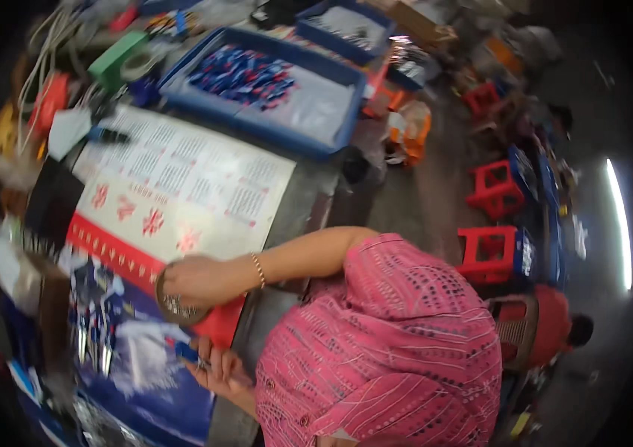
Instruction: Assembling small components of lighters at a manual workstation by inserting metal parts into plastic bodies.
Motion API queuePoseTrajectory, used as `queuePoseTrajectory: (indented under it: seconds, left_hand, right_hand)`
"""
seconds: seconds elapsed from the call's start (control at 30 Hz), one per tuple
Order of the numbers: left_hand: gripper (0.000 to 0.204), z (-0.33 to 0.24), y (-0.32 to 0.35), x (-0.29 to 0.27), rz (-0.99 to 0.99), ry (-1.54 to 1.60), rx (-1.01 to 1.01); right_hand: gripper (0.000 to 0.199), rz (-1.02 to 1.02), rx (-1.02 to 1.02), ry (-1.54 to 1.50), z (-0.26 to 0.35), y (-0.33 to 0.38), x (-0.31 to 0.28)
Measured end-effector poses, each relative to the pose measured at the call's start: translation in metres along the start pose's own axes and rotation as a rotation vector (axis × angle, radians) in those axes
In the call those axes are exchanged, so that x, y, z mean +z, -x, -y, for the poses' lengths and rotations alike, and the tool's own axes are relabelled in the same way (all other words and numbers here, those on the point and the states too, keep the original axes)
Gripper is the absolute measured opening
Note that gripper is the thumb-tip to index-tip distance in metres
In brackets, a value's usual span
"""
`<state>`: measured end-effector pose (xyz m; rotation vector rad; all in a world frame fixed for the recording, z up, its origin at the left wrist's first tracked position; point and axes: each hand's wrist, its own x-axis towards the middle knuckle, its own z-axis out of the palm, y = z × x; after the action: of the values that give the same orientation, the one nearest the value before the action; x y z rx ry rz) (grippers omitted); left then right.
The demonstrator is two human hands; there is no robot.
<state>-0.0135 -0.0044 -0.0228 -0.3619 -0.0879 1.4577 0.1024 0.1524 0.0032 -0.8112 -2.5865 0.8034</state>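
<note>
My left hand [219,366] is closed around a small blue piece [187,352], thumb and fingers pinching it above the bench. My right hand [193,281], with a bracelet at the wrist, reaches into a round shallow dish [199,317] of small metallic parts; its fingers are blurred and mostly hidden. The dish rests on the red edge of a large printed sheet [212,156]. Beside it lies a dark blue sheet [160,406] bearing a whitish patch and several small blue and silvery pieces [96,316].
Beyond the printed sheet stands a blue tray [257,119] heaped partly with small blue and red pieces. A second blue tray [346,31] is behind it. A green box [117,58] and cords crowd the far left. Red stools [489,253] and a seated person [555,328] are at the right.
</note>
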Motion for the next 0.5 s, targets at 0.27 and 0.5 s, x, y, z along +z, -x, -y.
queuePoseTrajectory:
  seconds: [0.27, 0.5]
  left_hand:
    - [0.041, -0.009, 0.010, -0.009, -0.051, -0.103, -0.081]
    - [0.037, 0.014, 0.003, 0.005, -0.249, -0.294, -0.076]
  right_hand:
    - [0.022, 0.120, 0.245, -1.758, 0.025, -0.026, 0.037]
    - [0.019, 0.349, 0.621, -1.938, 0.043, -0.033, 0.005]
